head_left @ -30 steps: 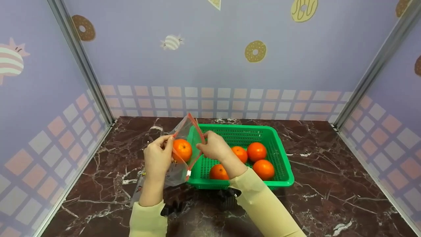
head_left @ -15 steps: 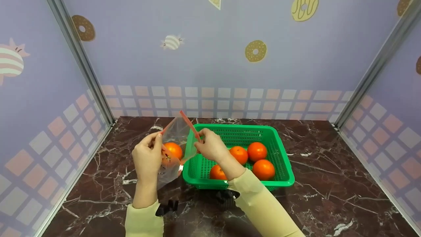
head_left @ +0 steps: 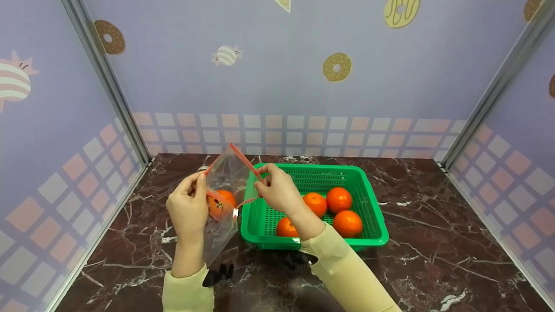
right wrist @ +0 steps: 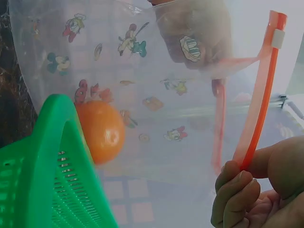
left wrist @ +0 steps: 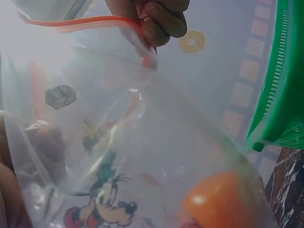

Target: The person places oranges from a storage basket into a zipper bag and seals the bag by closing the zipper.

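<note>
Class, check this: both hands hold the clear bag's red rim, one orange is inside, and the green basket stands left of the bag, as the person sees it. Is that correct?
Only the side is wrong: the head view shows the green basket right of the clear bag.

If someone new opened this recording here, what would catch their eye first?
Probably the green basket, right of centre in the head view, with four orange fruits inside. Next, the clear bag at its left, its red-edged mouth held open by the left hand and right hand, one more fruit inside.
</note>
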Demonstrator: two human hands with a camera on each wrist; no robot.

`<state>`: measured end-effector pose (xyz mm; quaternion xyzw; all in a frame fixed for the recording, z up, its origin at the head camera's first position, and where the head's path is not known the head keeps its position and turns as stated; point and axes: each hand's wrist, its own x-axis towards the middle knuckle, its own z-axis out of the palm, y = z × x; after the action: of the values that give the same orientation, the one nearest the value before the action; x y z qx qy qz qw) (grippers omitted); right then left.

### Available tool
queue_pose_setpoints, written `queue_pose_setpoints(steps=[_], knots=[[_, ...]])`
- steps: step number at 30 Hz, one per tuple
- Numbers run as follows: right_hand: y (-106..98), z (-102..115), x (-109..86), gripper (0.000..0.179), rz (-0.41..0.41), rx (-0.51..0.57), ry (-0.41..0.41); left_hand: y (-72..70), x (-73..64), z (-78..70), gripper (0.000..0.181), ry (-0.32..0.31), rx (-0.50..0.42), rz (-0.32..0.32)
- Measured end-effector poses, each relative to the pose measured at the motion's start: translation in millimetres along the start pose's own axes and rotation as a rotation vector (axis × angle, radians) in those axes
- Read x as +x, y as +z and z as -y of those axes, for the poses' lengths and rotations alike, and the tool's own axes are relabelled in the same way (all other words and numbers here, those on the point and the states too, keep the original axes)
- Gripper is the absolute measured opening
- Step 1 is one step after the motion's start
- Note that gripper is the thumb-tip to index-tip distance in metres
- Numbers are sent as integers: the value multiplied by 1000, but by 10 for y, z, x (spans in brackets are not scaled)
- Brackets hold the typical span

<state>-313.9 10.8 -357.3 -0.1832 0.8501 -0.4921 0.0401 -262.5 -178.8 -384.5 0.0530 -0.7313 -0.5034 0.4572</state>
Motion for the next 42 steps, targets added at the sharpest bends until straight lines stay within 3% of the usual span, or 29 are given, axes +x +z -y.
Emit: queue_pose_setpoints(steps=[9, 19, 28, 37, 42], knots=[[116, -114, -54, 29, -25, 2, -26, 6, -26, -9, 17, 34, -60, 5], [99, -267, -41, 28, -17, 22, 16, 75, -56, -1, 16, 17, 21, 109], [21, -454, -87, 29, -74, 138, 18, 76, -59, -18, 15, -1, 67, 121], [9, -604, -142, 25, -193, -29, 19, 70, -58, -16, 16, -2, 77, 137], [52, -692, -131, 39, -159, -155, 94, 68, -58, -25, 16, 2, 75, 140]])
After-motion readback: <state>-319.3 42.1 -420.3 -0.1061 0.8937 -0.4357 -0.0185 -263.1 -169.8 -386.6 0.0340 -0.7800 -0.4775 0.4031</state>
